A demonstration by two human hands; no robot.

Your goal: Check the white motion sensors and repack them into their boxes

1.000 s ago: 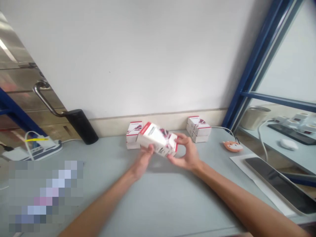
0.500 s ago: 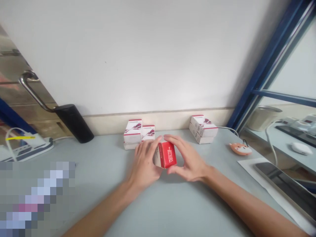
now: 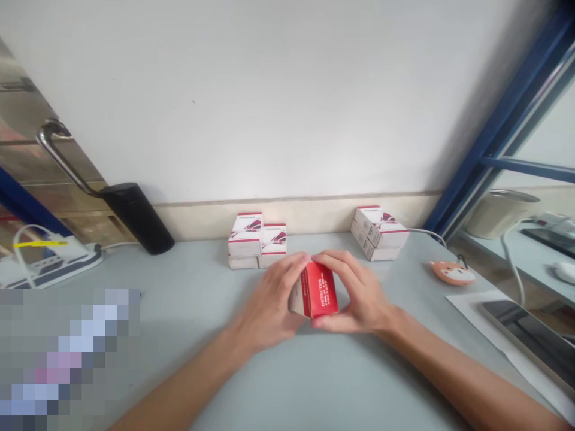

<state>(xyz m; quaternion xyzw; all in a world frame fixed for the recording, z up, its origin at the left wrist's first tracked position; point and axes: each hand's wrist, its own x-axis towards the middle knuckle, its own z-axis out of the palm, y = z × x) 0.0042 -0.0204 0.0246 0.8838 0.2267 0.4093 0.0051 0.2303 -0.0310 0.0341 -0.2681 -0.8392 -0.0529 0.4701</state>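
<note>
Between my two hands is a small red and white detector box (image 3: pixel 322 290), its red printed side turned toward the right and the word "DETECTOR" legible on it. My left hand (image 3: pixel 274 302) wraps around the white left part, covering much of it. At the other side, my right hand (image 3: pixel 362 293) grips the box with thumb low and fingers at the top edge. The box is tilted; whether its underside touches the table (image 3: pixel 287 383) I cannot tell. Beyond my left hand stand stacked white and maroon boxes (image 3: pixel 245 235), and another such stack (image 3: pixel 381 230) is beyond my right hand.
At the left are a black cylinder (image 3: pixel 139 218) on a metal bar and a power strip (image 3: pixel 81 263). On the right lie an orange animal-faced case (image 3: pixel 451 273) and a dark phone (image 3: pixel 530 335) on white paper. A white wall (image 3: pixel 287 108) closes off the back.
Both hands and the held box sit slightly further right and lower in the picture. The view has shifted a little too; the grip looks much the same.
</note>
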